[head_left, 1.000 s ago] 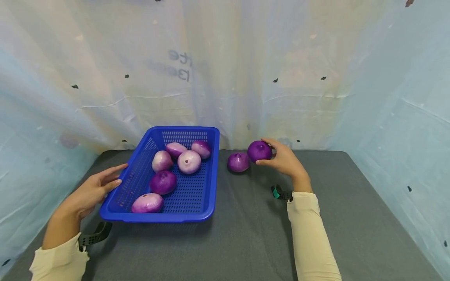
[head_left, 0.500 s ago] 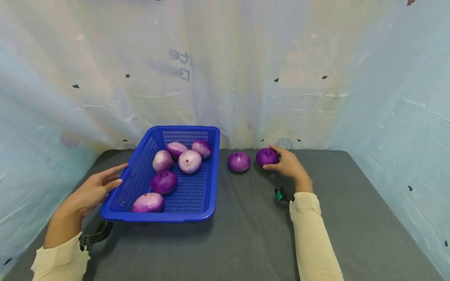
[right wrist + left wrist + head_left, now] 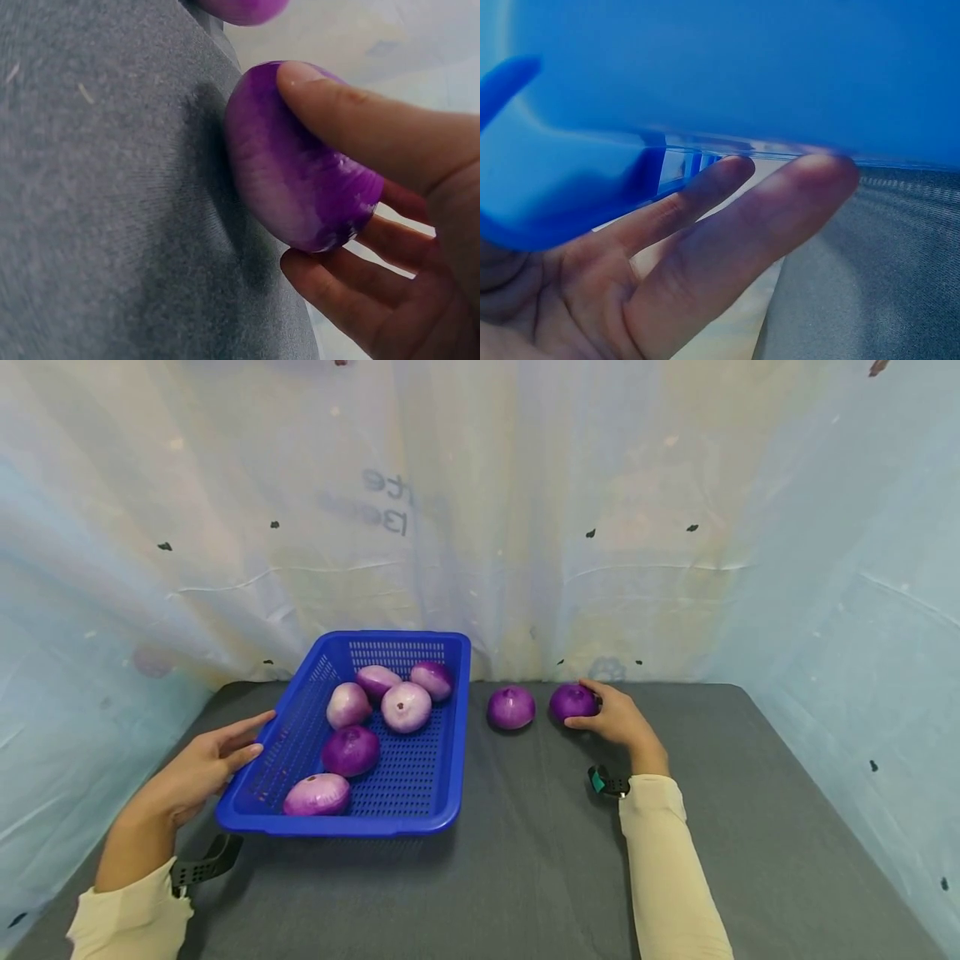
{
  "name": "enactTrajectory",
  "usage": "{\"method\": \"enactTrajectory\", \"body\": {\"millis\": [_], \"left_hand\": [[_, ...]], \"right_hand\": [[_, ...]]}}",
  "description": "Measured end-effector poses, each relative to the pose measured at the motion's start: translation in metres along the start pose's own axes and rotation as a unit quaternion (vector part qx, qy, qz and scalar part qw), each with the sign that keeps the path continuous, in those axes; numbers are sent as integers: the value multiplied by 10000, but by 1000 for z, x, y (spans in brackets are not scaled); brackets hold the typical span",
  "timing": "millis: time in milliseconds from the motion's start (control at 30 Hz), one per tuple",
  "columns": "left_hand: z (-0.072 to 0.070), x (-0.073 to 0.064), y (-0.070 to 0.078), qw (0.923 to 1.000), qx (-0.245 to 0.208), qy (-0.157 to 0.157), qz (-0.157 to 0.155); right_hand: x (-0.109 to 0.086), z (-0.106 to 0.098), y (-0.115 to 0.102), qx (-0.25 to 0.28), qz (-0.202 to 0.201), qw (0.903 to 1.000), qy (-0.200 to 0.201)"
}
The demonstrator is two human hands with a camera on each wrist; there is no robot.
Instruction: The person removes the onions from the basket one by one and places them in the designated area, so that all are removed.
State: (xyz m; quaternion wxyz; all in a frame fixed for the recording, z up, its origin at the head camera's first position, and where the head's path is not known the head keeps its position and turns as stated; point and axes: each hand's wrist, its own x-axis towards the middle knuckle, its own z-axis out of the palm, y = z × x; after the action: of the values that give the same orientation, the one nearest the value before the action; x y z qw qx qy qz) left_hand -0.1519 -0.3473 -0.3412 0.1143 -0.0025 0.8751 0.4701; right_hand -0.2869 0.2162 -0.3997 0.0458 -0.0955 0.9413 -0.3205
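Observation:
My right hand holds a purple onion between thumb and fingers at the back of the table. In the right wrist view that onion sits close to the grey cloth, the thumb on one side and fingertips at the other. Just left of it stands another purple onion, untouched. My left hand touches the left side of a blue plastic basket with fairly straight fingers. The left wrist view shows two fingertips against the blue wall.
Inside the basket lie several onions, among them a dark purple onion, a pale onion and a pink-white onion near the front. Grey cloth covers the table. Plastic sheeting hangs behind and at both sides.
My right hand has moved the purple onion right and down toward the table, away from the other onion, and still grips it. The left hand and basket have stayed put.

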Motion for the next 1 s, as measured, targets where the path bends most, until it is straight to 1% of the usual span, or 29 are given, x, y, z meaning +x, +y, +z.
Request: {"method": "enactTrajectory", "body": {"millis": [400, 700, 1000], "left_hand": [[0, 0, 0, 10000, -83, -46, 14], [-1, 0, 0, 9999, -72, -25, 82], [-2, 0, -1, 9999, -132, -80, 0]], "right_hand": [[-1, -1, 1, 43, 2, 10000, -67], [-1, -3, -1, -48, -17, 10000, -75], [-3, -7, -4, 79, -36, 9999, -50]]}}
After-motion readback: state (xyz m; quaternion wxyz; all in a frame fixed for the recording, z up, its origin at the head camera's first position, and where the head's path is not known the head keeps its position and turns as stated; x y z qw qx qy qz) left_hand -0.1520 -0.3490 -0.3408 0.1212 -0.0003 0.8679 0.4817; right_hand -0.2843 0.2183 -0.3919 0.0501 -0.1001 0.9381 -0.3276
